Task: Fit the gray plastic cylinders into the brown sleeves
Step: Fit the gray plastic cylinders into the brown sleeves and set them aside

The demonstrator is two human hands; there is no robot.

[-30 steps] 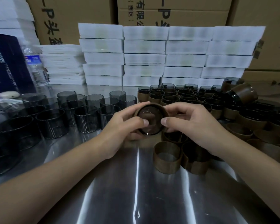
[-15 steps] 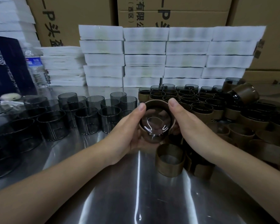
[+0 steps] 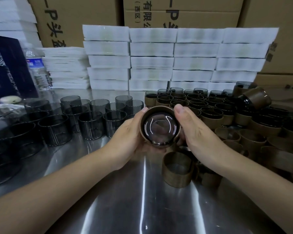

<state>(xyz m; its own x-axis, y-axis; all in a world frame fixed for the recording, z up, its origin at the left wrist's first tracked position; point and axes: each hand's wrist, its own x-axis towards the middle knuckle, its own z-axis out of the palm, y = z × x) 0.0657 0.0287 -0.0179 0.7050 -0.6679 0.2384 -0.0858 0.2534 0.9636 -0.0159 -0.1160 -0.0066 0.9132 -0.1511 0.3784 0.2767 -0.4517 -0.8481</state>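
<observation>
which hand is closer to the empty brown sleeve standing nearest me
Right. The right hand, holding the sleeved cylinder, is just behind the empty brown sleeve, wrist near its rim; the left hand, also holding it, is farther behind and to its left.

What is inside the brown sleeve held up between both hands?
A gray cylinder fills the brown sleeve, its glossy end facing the camera. The left hand and right hand cup the sleeve's sides, so how deep the cylinder sits and its far end cannot be seen.
</observation>
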